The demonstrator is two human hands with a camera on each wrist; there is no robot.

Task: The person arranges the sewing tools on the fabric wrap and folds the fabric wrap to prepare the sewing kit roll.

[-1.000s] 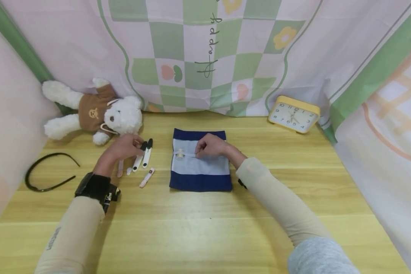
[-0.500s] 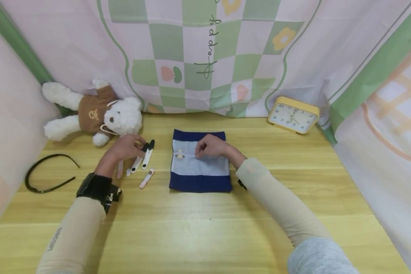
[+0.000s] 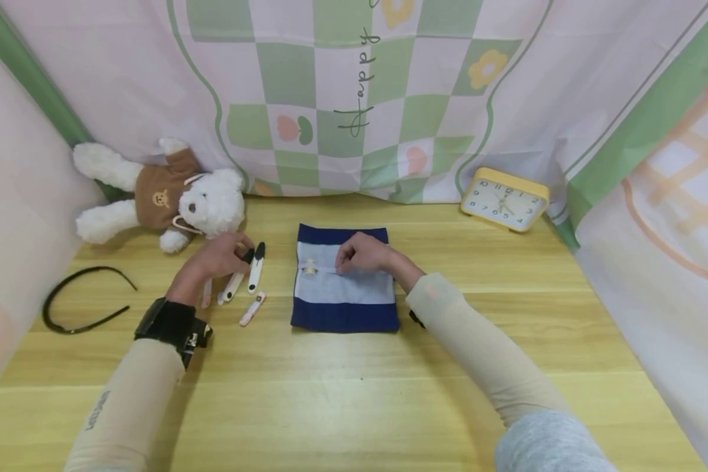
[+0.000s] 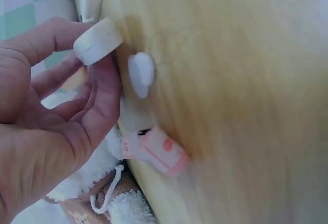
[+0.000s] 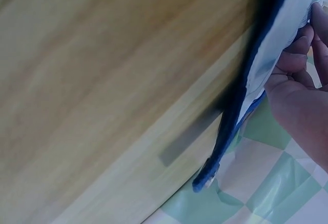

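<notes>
My left hand pinches a white-handled tool with a black end between thumb and fingers. The tool's pale rounded end faces the camera in the left wrist view, and its kind is unclear. A second white tool with a black tip lies just right of it. Beside them are a small white oval piece and a pink-and-white strip. My right hand pinches a thin pale band on an opened blue cloth with a light lining. A small beige spool sits under that band.
Another small pink-and-white item lies between the tools and the cloth. A black headband is at the far left. A plush toy in a brown top and a yellow clock stand along the patterned curtain.
The tool in my left hand has shifted slightly leftward and toward me, apart from the second tool. My right hand keeps its place on the band.
</notes>
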